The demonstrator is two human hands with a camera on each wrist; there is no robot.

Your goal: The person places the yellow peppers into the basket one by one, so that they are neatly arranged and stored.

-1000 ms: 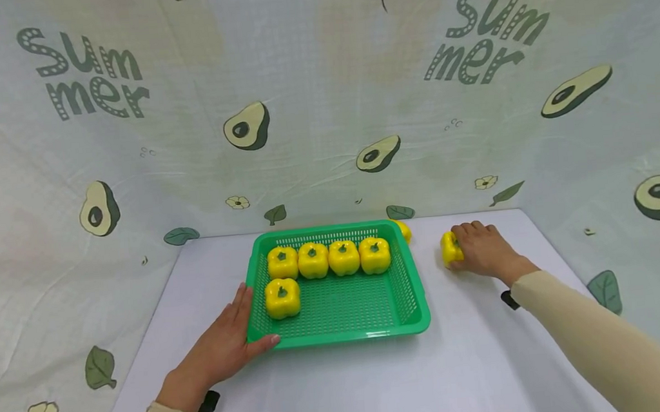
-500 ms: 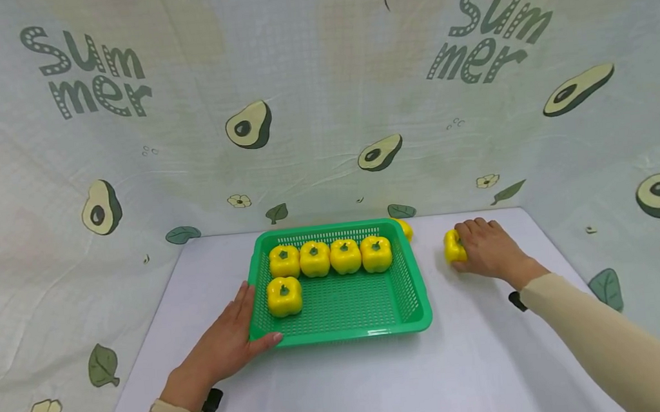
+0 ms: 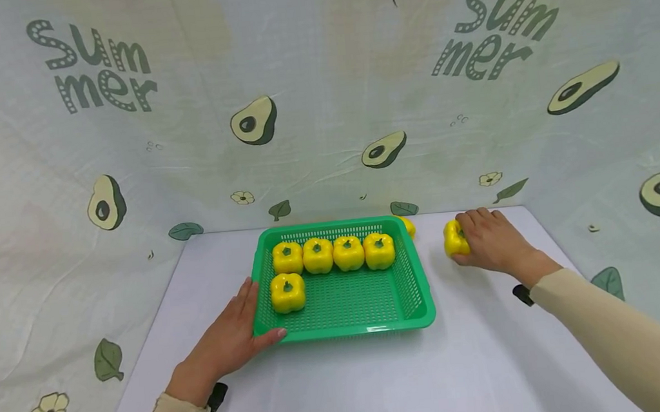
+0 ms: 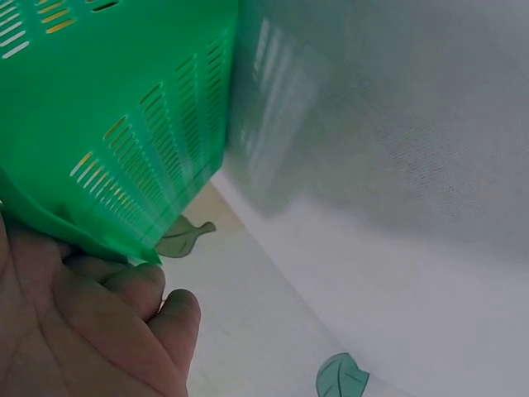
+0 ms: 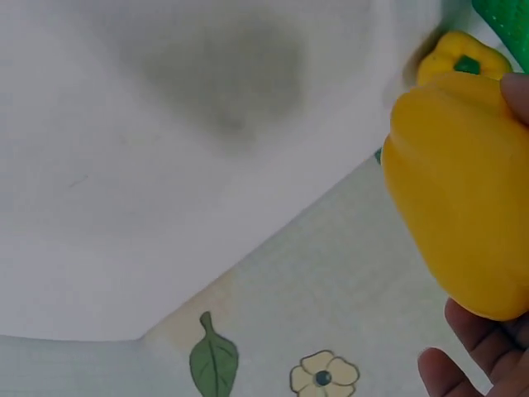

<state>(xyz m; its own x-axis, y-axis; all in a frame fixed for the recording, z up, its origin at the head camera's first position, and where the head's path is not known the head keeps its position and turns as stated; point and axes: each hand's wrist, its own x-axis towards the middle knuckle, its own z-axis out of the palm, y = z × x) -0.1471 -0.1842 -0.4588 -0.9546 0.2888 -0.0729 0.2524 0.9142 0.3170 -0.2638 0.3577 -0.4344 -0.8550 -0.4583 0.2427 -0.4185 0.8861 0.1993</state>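
Note:
A green plastic basket (image 3: 352, 301) holds several yellow bell peppers (image 3: 318, 256): a row along its back and one pepper (image 3: 288, 293) in front at the left. My left hand (image 3: 230, 337) rests against the basket's left end, fingers extended along the side and thumb at the front corner. In the left wrist view, its fingertips touch the rim (image 4: 74, 236). To the right of the basket, my right hand (image 3: 492, 240) grips another yellow bell pepper (image 3: 455, 240). That pepper fills the right of the right wrist view, fingers below it.
One more yellow bell pepper (image 3: 408, 226) sits behind the basket's back right corner, partly hidden. A white table (image 3: 344, 386) lies under everything. Printed cloth (image 3: 315, 168) hangs behind the table and along both sides.
The pepper in my right hand has risen slightly and tilted, so its green stem shows beside the fingers. The left hand stays at the basket. The head view has shifted a little.

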